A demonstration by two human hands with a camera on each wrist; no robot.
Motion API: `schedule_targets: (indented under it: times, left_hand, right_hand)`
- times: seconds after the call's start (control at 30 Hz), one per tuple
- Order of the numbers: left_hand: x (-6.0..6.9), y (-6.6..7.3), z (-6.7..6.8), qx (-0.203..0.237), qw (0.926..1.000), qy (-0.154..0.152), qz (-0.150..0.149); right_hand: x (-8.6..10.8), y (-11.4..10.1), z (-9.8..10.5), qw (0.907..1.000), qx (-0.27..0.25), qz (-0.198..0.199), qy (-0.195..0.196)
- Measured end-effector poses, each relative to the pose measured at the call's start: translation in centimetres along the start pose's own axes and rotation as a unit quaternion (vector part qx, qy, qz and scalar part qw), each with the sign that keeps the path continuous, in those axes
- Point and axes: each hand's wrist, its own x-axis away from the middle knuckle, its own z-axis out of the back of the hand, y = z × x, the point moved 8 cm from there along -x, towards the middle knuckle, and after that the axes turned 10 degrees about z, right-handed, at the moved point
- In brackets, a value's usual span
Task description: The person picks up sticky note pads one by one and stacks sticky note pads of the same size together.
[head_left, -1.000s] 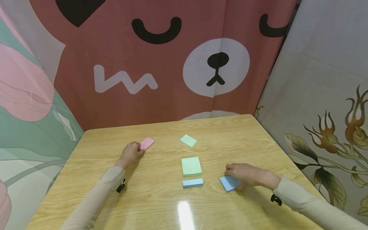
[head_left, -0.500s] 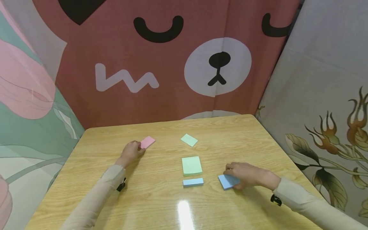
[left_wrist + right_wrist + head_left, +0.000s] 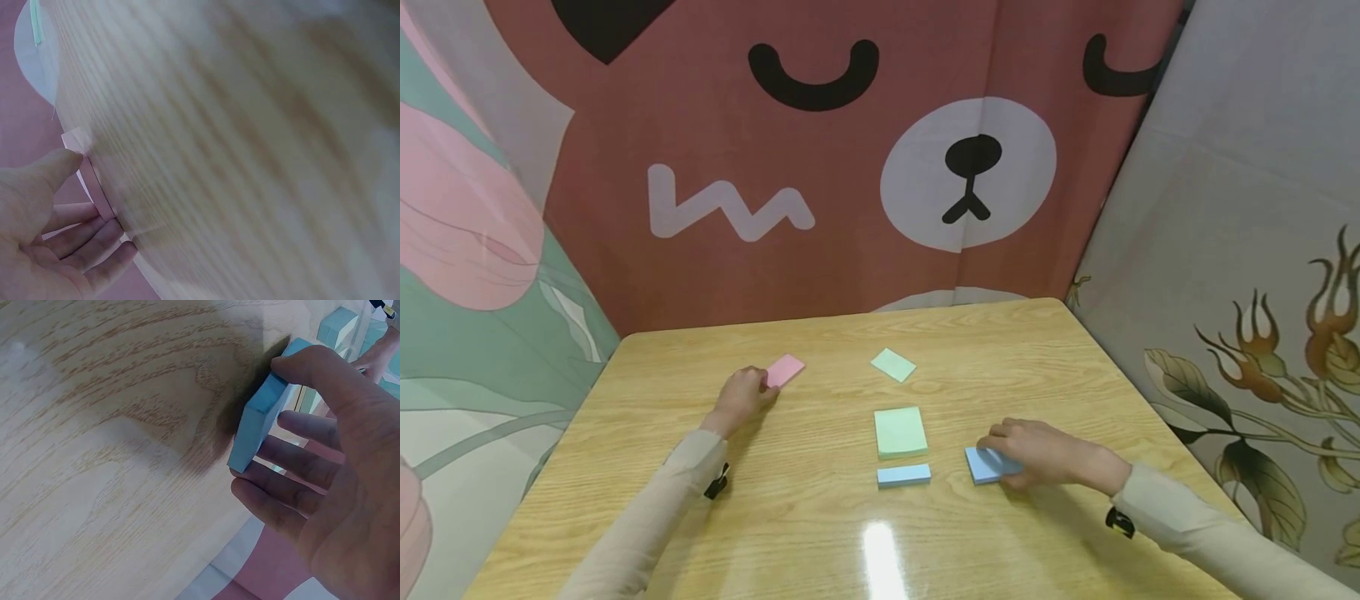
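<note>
At the left of the table, my left hand (image 3: 741, 400) pinches the near end of a pink sticky-note pad (image 3: 786, 370); in the left wrist view thumb and fingers lie on the edges of the pink pad (image 3: 95, 181). On the right, my right hand (image 3: 1037, 452) grips a square blue pad (image 3: 988, 465) that lies on or just over the table. The right wrist view has the blue pad (image 3: 256, 415) between the thumb and the curled fingers of the right hand (image 3: 337, 437). Left of it are a narrow blue pad (image 3: 903, 476) and a square green pad (image 3: 900, 432).
A small green pad (image 3: 893, 365) lies farther back on the wooden table (image 3: 820, 517). Behind the table's far edge hangs a red curtain (image 3: 730, 275) with an animal face, and a grey flowered cloth (image 3: 1210, 250) hangs at the right.
My right hand has shifted slightly left and away from me, and the square blue pad has moved left and turned straighter. The left hand and pink pad have stayed put.
</note>
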Motion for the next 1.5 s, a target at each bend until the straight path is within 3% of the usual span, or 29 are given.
schedule_targets:
  times: [0.6, 1.5]
  left_hand:
    - [-0.1, -0.2, -0.1, 0.002, 0.9999, -0.009, 0.01]
    - [-0.5, -0.5, -0.5, -0.002, 0.9992, -0.024, 0.033]
  right_hand:
    - [-0.7, 1.0, 0.5, 0.9994, 0.0, -0.01, 0.032]
    - [-2.4, 1.0, 1.1, 0.9951, 0.026, 0.013, 0.095]
